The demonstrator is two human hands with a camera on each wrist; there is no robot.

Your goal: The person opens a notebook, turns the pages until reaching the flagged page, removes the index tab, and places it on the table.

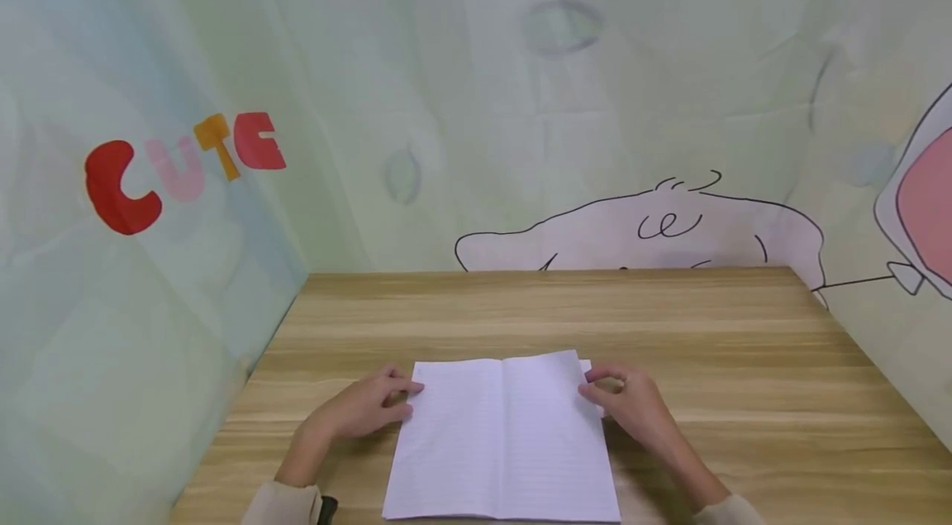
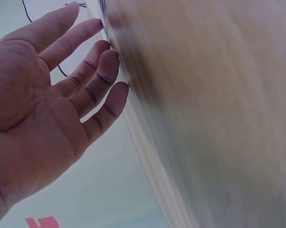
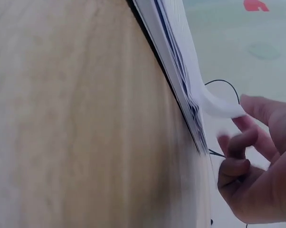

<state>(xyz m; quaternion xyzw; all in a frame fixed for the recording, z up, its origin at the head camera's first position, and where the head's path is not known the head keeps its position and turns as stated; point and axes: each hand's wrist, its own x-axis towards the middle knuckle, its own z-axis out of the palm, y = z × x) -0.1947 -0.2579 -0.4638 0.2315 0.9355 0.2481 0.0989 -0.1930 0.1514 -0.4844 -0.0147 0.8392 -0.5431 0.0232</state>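
Observation:
An open notebook with lined, blank-looking pages lies on the wooden table. At its upper right edge my right hand pinches a page between thumb and finger. That page bends up from the stack in the right wrist view, and the dark cover shows beneath. My left hand rests beside the left edge, its fingertips touching the page margin. Seen from the left wrist, the left hand has loosely extended fingers along the table surface and the notebook's edge.
Pale fabric walls surround the table on its back and sides. Coloured letters mark the left wall, and a line-drawn animal and a pink balloon appear at the back and right.

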